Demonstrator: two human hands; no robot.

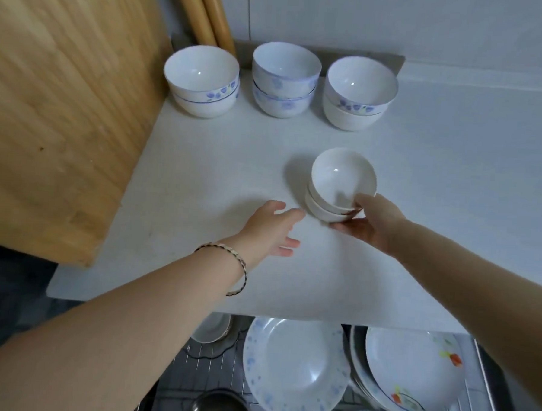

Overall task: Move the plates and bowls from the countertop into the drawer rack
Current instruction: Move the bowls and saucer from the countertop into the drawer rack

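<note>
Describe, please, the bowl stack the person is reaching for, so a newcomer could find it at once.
On the white countertop, three bowl stacks line the back wall. Nearer the front edge, alone, stands a smaller stack of two plain white bowls. Unlike the others it has no blue flowers, and the right hand grips its rim while the left hand reaches in.

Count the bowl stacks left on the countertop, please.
4. Three white ceramic two-bowl stacks stand along the back wall: left, middle, right. A fourth, plain white stack sits nearer, touched by the right hand. None appears hidden.
</note>
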